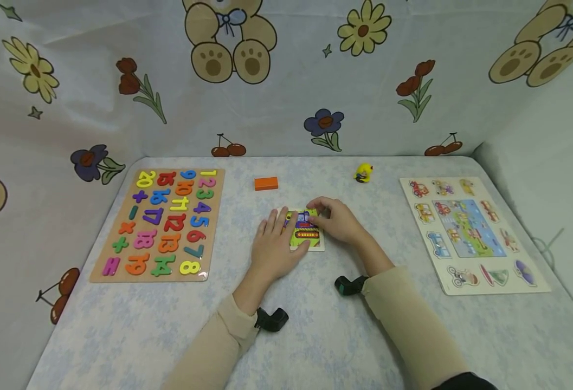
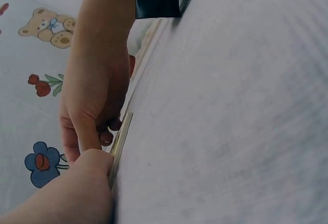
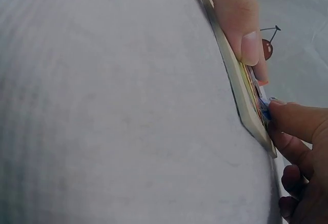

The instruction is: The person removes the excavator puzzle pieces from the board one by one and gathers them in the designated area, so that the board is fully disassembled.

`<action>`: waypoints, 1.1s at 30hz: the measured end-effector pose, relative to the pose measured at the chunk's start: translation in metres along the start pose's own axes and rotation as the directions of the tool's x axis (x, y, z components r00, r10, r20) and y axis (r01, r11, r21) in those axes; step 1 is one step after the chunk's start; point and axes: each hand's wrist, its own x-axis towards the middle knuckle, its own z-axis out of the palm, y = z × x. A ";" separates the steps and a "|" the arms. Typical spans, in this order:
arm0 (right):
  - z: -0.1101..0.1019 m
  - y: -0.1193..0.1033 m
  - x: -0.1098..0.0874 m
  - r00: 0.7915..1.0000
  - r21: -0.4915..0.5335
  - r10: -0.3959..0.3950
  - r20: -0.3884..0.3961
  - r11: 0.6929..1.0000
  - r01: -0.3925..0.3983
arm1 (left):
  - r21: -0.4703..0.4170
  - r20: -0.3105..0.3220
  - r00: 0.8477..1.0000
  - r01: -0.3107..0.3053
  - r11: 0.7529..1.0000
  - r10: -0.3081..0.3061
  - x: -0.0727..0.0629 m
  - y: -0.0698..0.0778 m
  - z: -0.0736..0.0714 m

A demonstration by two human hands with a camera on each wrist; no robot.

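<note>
A small wooden jigsaw puzzle (image 1: 307, 235) with a tracked vehicle on a green and yellow ground lies flat at the middle of the table. My left hand (image 1: 275, 246) rests on its left side, fingers extended, with the thumb at the lower edge. At the upper right corner, my right hand (image 1: 339, 221) pinches with curled thumb and finger. A bluish puzzle piece (image 3: 265, 109) shows tilted up at those fingertips in the right wrist view. The left wrist view shows the puzzle's thin edge (image 2: 119, 144); the fingers cover part of the picture.
On the left lies a number board (image 1: 156, 271) with colourful numerals and signs. An orange block (image 1: 265, 183) and a yellow toy duck (image 1: 363, 173) stand behind the puzzle. To the right is a pale picture board (image 1: 486, 276). A printed cloth (image 1: 276, 119) hangs behind the table.
</note>
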 end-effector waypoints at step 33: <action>-0.002 -0.002 -0.001 0.998 0.030 0.007 -0.064 1.000 -0.005 | -0.012 0.001 1.000 0.006 1.000 -0.006 0.000 0.000 0.002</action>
